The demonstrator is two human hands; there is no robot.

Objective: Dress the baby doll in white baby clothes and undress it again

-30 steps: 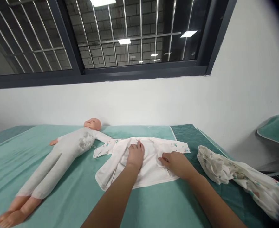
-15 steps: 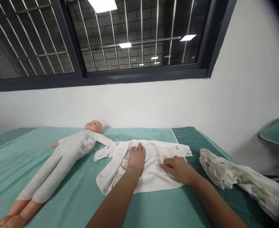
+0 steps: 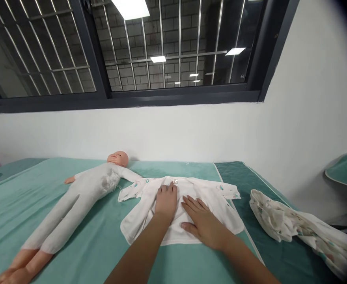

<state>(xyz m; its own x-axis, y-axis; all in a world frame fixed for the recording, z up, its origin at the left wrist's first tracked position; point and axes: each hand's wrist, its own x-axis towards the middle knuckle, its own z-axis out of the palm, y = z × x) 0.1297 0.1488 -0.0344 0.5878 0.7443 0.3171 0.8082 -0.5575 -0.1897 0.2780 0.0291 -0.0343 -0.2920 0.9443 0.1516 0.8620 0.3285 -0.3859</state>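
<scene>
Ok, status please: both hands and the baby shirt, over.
Left hand and right hand open, flat on the white baby shirt. Shirt spread on the green mat. Doll lies left, crumpled cloth right, both apart.

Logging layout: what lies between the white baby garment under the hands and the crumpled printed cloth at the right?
Head view: only bare dark green mat separates white baby garment from crumpled printed cloth.

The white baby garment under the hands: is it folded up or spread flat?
Spread flat: the garment lies open on the green mat, both sleeves out, both hands pressing it.
</scene>
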